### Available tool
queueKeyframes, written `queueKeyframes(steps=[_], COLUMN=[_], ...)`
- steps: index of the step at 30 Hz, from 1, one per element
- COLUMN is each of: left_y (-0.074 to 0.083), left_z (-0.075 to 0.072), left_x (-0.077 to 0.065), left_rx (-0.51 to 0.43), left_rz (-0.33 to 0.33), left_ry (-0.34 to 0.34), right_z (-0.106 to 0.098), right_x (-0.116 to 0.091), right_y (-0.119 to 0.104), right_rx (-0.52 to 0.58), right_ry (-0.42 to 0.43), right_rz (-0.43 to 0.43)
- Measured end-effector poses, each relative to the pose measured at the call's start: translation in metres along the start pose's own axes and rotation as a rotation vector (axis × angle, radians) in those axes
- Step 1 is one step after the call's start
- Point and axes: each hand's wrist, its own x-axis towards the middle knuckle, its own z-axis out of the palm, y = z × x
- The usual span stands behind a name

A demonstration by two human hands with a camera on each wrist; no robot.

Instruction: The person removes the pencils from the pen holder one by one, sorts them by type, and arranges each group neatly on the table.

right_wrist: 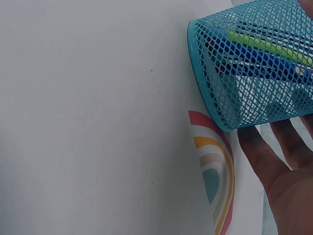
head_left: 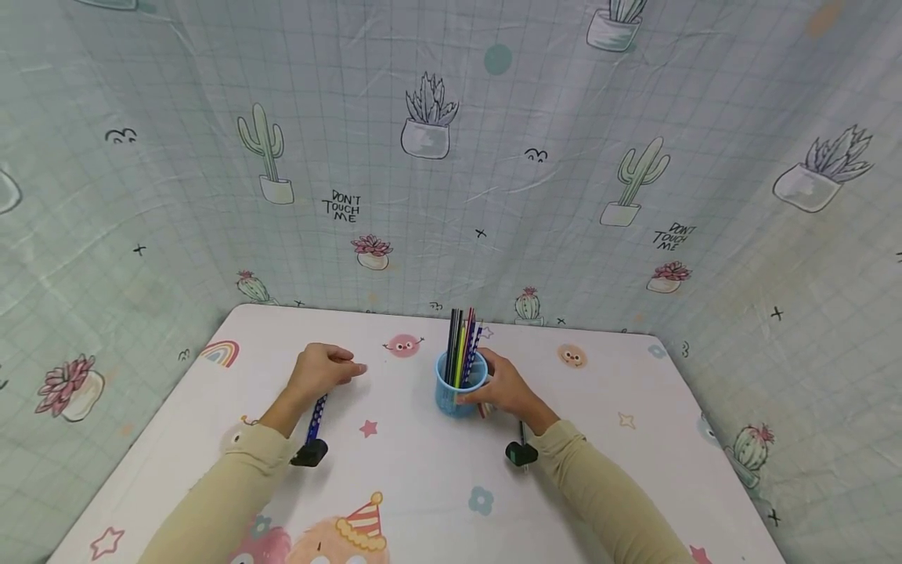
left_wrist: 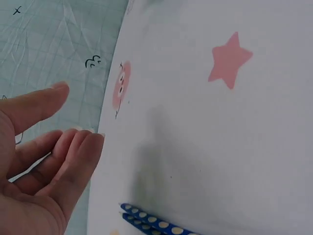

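Observation:
In the head view a blue mesh pencil cup (head_left: 449, 401) stands upright on the table, with several pencils (head_left: 461, 348) in it: black, yellow-green, red and dotted blue. My right hand (head_left: 509, 388) holds the cup from its right side, thumb in front and fingers round the back. The right wrist view shows fingers (right_wrist: 264, 156) against the mesh cup (right_wrist: 254, 63). To the left, my left hand (head_left: 324, 372) hovers over the table with nothing in it, its fingers loosely bent. Two blue dotted pencils (left_wrist: 151, 221) lie below it in the left wrist view.
The white table (head_left: 416, 470) has printed figures such as a pink star (left_wrist: 231, 61) and a rainbow (right_wrist: 215, 166). A patterned curtain (head_left: 479, 188) rises behind its back edge and along both sides. A dark pencil-like stick (head_left: 522, 431) shows beside the right wrist.

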Motion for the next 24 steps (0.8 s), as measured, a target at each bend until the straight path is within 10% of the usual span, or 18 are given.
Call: queueKeyframes(steps=[24], left_y=[0.044], left_z=[0.073], left_x=[-0.006], left_rx=[-0.286], left_rz=[0.204], left_ry=[-0.124], right_z=[0.001], right_x=[0.0], right_y=[0.0], right_rx=[0.012], right_ry=[0.007], right_rz=[0.008])
